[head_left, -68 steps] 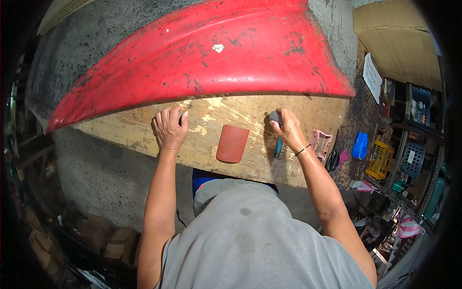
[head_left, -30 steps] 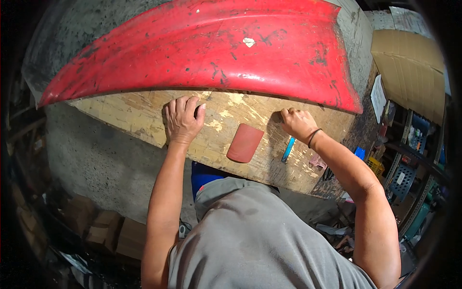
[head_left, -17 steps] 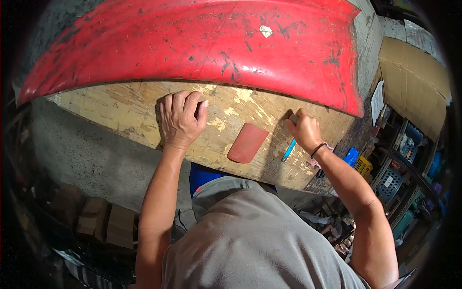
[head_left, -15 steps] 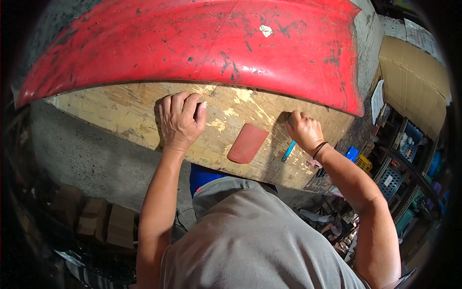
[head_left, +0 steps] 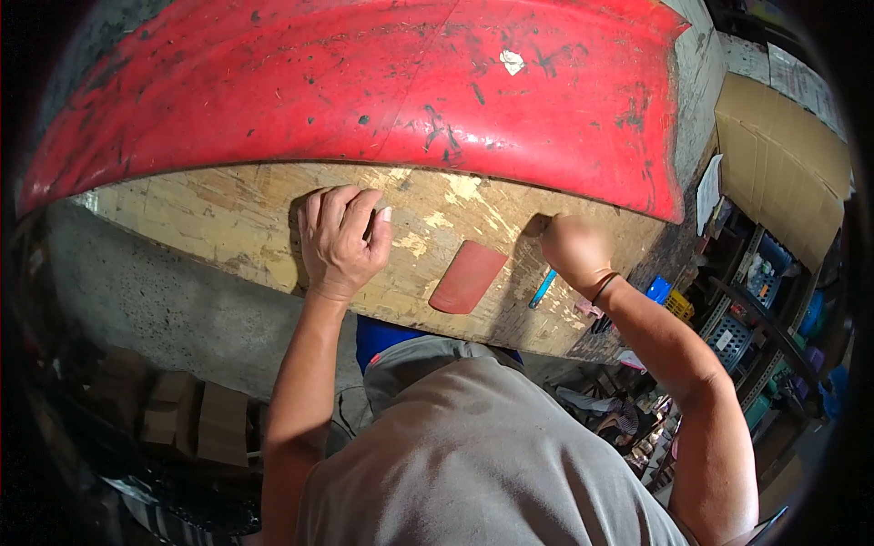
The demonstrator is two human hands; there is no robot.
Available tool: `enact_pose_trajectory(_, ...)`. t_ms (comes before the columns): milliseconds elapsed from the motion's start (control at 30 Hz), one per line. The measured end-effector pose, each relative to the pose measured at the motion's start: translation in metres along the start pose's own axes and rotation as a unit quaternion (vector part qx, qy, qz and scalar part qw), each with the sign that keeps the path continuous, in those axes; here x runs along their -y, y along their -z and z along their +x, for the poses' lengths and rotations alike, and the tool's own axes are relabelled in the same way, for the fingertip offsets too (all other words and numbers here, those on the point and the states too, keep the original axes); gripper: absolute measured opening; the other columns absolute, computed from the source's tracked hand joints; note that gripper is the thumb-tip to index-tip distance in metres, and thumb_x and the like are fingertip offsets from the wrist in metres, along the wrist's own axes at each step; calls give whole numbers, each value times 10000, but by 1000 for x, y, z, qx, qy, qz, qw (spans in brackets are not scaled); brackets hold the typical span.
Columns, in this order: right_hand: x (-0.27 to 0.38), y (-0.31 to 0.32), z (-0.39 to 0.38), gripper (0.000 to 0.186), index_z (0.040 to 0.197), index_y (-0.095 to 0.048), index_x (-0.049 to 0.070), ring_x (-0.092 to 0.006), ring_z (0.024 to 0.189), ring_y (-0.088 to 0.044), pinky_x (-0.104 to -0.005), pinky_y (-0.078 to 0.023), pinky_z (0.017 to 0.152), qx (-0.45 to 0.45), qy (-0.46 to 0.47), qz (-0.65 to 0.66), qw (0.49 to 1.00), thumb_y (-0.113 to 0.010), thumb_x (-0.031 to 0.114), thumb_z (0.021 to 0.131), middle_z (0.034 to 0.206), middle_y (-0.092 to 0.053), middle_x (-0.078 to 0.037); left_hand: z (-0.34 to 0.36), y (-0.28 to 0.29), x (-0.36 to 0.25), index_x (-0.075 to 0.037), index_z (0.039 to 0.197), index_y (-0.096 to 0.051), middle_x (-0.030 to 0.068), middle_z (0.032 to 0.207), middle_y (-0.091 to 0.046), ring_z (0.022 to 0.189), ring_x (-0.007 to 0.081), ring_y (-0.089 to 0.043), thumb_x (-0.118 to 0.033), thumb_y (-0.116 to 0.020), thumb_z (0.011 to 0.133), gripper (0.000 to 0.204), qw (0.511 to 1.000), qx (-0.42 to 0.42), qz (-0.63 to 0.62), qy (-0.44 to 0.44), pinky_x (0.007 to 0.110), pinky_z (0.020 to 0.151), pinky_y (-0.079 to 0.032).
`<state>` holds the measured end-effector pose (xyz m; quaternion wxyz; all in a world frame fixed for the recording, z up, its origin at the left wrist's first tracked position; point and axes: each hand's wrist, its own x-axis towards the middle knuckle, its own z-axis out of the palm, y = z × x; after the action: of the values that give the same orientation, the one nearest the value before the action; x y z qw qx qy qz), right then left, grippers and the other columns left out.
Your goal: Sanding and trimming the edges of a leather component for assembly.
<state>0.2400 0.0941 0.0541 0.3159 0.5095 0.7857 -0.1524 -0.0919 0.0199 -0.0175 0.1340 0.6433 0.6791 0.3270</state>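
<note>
My left hand [head_left: 341, 241] rests on the worn plywood board [head_left: 209, 214], fingers bent and apart, with nothing visible in it. My right hand [head_left: 574, 246] is closed and blurred at the board's right part; whatever it grips is hidden. A thin blue tool [head_left: 543, 288] lies just below that hand. Between my hands lies a reddish-brown curved rectangular piece [head_left: 467, 278]. A large scuffed red curved panel [head_left: 382, 91] spans the far side of the board, just above both hands.
Cardboard sheets [head_left: 778, 159] stand at the right, beside shelving with plastic baskets [head_left: 728, 341]. A blue object [head_left: 658, 289] and a yellow basket [head_left: 679, 305] sit right of the board. Cardboard boxes [head_left: 223, 423] stand on the floor at lower left.
Since 2.3 seconds ago my right hand has turned more knuckles-up, hiding the grey object seen in it then, and is now blurred. My left hand stays on the board; the view has shifted.
</note>
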Motion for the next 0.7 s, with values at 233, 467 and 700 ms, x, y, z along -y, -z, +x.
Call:
enact_pose_trajectory(233, -7, -3, 1, 306, 985, -551, 37, -357, 679, -674, -447, -559, 585, -13, 103, -62, 993, -678, 260, 818, 803, -632, -175, -7, -1, 11, -77, 959, -693, 64, 976, -625, 879, 279, -577, -136, -687, 776, 192, 998, -17, -55, 2, 414, 798, -460)
enact_pose_trajectory(467, 2, -13, 1, 342, 965, -537, 34, -415, 729, -670, -521, -538, 682, 9, -245, 250, 937, -684, 313, 832, 819, -652, -215, -4, 5, 8, -56, 950, -694, 88, 972, -634, 890, 294, -581, -139, -686, 784, 186, 994, -12, -108, 20, 414, 804, -466)
enact_pose_trajectory(700, -14, 0, 4, 291, 973, -555, 51, -385, 705, -679, -466, -559, 582, -8, 160, -64, 985, -668, 282, 837, 844, -638, -191, -7, 6, 15, -38, 953, -696, 106, 978, -638, 899, 305, -587, -130, -672, 803, 177, 994, -20, -106, 6, 419, 811, -472)
